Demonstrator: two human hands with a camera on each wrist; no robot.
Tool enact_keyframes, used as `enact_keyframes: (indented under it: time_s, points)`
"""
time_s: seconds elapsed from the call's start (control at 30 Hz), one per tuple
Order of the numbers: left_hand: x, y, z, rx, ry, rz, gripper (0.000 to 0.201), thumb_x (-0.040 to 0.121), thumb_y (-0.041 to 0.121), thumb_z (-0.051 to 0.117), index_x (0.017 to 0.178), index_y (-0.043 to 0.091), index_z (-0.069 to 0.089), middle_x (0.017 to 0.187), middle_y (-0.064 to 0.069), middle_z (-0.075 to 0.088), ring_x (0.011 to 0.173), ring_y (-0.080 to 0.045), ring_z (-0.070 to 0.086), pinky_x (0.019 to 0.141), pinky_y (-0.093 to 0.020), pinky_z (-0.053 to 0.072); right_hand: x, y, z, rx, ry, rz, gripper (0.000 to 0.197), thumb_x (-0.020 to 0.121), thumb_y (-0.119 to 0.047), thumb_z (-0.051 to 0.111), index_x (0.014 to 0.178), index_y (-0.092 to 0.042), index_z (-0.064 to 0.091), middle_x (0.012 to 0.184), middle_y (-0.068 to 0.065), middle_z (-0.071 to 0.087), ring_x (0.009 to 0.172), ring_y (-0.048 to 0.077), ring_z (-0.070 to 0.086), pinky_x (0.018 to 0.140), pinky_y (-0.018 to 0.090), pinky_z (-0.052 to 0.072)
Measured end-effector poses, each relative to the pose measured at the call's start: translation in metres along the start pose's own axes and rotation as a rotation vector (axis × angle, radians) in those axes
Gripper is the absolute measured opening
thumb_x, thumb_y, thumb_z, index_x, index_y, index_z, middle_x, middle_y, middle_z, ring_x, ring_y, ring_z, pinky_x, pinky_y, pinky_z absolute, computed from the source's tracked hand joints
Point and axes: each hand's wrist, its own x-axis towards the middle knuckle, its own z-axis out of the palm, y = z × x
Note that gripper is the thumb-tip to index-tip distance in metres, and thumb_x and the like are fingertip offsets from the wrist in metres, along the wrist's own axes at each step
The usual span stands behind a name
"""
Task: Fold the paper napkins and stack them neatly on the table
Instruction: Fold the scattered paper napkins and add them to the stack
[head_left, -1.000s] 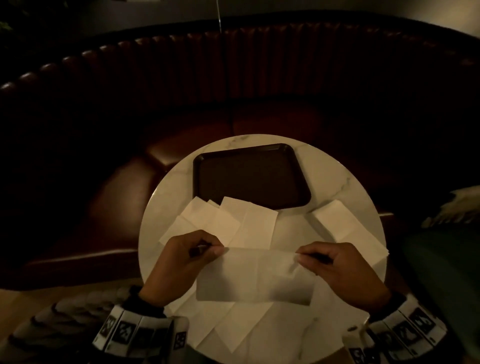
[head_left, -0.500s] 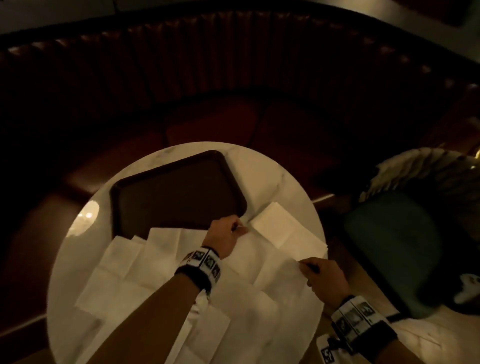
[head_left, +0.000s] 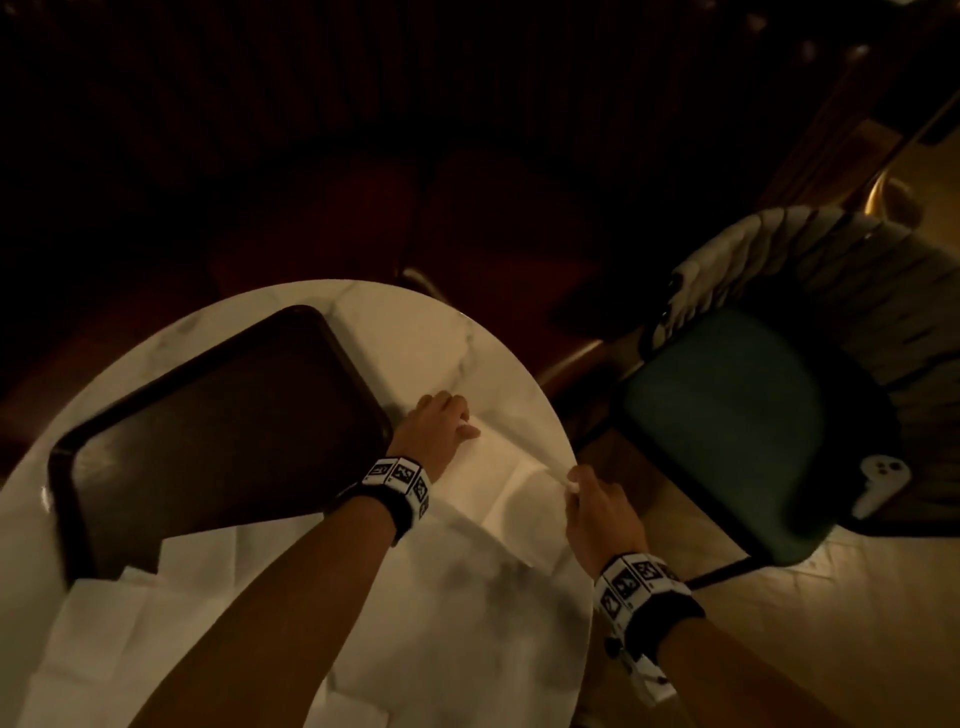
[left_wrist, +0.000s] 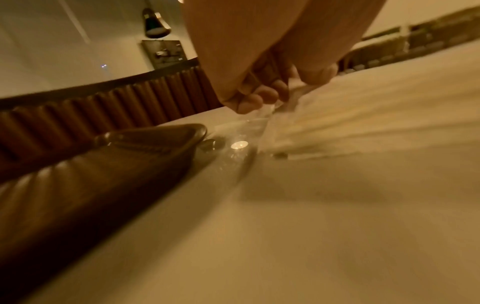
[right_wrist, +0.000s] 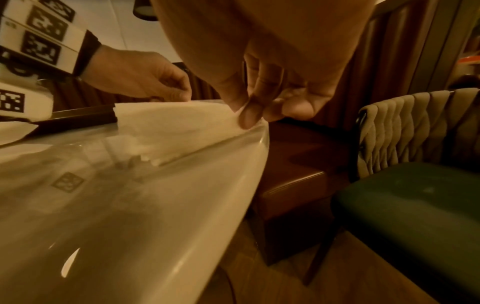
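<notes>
The right hand (head_left: 592, 512) pinches one end of a white napkin (head_left: 511, 480) between thumb and fingertips (right_wrist: 248, 119), at the right rim of the desk (head_left: 415, 322). The left hand (head_left: 434, 428) pinches the napkin's far end with curled fingers, just beside the near right corner of the tray (head_left: 208, 431). So both grips are closed on the same napkin, which is stretched between them; the right end is lifted a little off the desk.

More napkins (head_left: 130, 623) lie spread flat over the near part of the round marble desk, some under the left forearm. The dark tray sits on the left half of the desk. A green-seated chair (head_left: 727, 431) stands to the right of the desk, with a white controller (head_left: 878, 480) at its right edge.
</notes>
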Motion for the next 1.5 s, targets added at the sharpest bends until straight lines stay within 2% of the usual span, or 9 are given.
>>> enact_keyframes:
  time_s: [0.27, 0.43, 0.57, 0.67, 0.83, 1.0, 1.07, 1.17, 1.5]
  points:
    - [-0.024, -0.012, -0.035, -1.045, 0.365, -0.502, 0.032, 0.102, 0.037, 0.036, 0.099, 0.02, 0.063, 0.097, 0.003, 0.064, 0.085, -0.011, 0.055, 0.074, -0.032, 0.042, -0.015, -0.012, 0.0, -0.23, 0.2, -0.313, 0.04, 0.088, -0.036, 0.053, 0.125, -0.028, 0.043, 0.131, 0.002, 0.041, 0.116, 0.025, 0.04, 0.096, 0.043, 0.04]
    - [-0.039, 0.0, -0.025, -0.915, 0.243, -0.404, 0.037, 0.104, 0.029, 0.032, 0.098, 0.013, 0.065, 0.097, -0.001, 0.065, 0.084, -0.01, 0.058, 0.073, -0.019, 0.046, -0.012, -0.033, 0.016, -0.308, -0.001, -0.534, 0.049, 0.094, -0.026, 0.045, 0.14, -0.025, 0.03, 0.152, -0.001, 0.023, 0.139, 0.028, 0.021, 0.112, 0.047, 0.024]
    - [-0.048, -0.009, 0.001, -0.447, -0.051, -0.274, 0.032, 0.099, 0.044, 0.035, 0.097, 0.035, 0.065, 0.116, 0.005, 0.061, 0.11, -0.02, 0.052, 0.099, -0.041, 0.037, -0.005, -0.027, 0.029, -0.397, -0.093, -0.519, 0.054, 0.095, -0.022, 0.04, 0.145, -0.022, 0.019, 0.155, -0.001, 0.013, 0.142, 0.028, 0.012, 0.115, 0.045, 0.019]
    - [-0.054, -0.002, -0.004, -0.17, -0.128, -0.177, 0.031, 0.1, 0.041, 0.035, 0.109, 0.031, 0.062, 0.126, 0.01, 0.053, 0.116, -0.02, 0.044, 0.097, -0.044, 0.027, -0.002, -0.025, 0.032, -0.438, -0.115, -0.499, 0.056, 0.095, -0.023, 0.039, 0.146, -0.022, 0.015, 0.156, -0.001, 0.009, 0.143, 0.027, 0.009, 0.116, 0.045, 0.016]
    - [-0.108, -0.012, -0.045, -0.324, 0.113, -0.251, 0.046, 0.097, 0.05, 0.026, 0.113, 0.025, 0.062, 0.118, 0.003, 0.057, 0.109, -0.019, 0.05, 0.096, -0.044, 0.039, -0.022, -0.033, 0.027, -0.403, -0.076, -0.544, 0.055, 0.097, -0.028, 0.037, 0.148, -0.025, 0.015, 0.158, -0.002, 0.008, 0.145, 0.026, 0.003, 0.116, 0.044, 0.01]
    - [-0.243, -0.059, -0.068, -0.986, 0.53, -0.717, 0.038, 0.104, 0.034, 0.031, 0.103, 0.017, 0.065, 0.107, -0.004, 0.068, 0.096, -0.022, 0.06, 0.075, -0.032, 0.047, -0.087, -0.05, 0.062, -0.405, 0.028, -0.932, 0.045, 0.099, -0.033, 0.022, 0.113, -0.021, 0.063, 0.118, 0.001, 0.065, 0.11, 0.029, 0.061, 0.088, 0.041, 0.05]
    - [-0.305, -0.073, -0.063, -1.091, 0.637, -0.878, 0.042, 0.103, 0.039, 0.03, 0.102, 0.017, 0.066, 0.106, -0.005, 0.069, 0.095, -0.026, 0.062, 0.074, -0.033, 0.045, -0.117, -0.053, 0.098, -0.429, -0.034, -1.113, 0.03, 0.094, -0.028, 0.038, 0.101, -0.025, 0.067, 0.101, -0.002, 0.07, 0.091, 0.026, 0.068, 0.075, 0.039, 0.056]
    - [-0.384, -0.079, -0.045, -1.029, 0.706, -0.994, 0.046, 0.102, 0.043, 0.028, 0.102, 0.016, 0.066, 0.105, -0.003, 0.069, 0.095, -0.024, 0.063, 0.073, -0.035, 0.047, -0.155, -0.066, 0.15, -0.495, -0.222, -1.308, 0.034, 0.062, -0.03, 0.077, 0.094, -0.031, 0.064, 0.098, -0.01, 0.068, 0.087, 0.017, 0.067, 0.068, 0.031, 0.056]
    - [-0.491, -0.088, 0.011, -1.012, 0.778, -1.045, 0.048, 0.099, 0.047, 0.029, 0.091, 0.016, 0.065, 0.097, -0.004, 0.066, 0.091, -0.026, 0.061, 0.08, -0.042, 0.051, -0.21, -0.081, 0.201, -0.688, -0.304, -1.212, 0.048, 0.055, -0.044, 0.072, 0.101, -0.033, 0.06, 0.109, -0.008, 0.063, 0.097, 0.018, 0.049, 0.071, 0.029, 0.053]
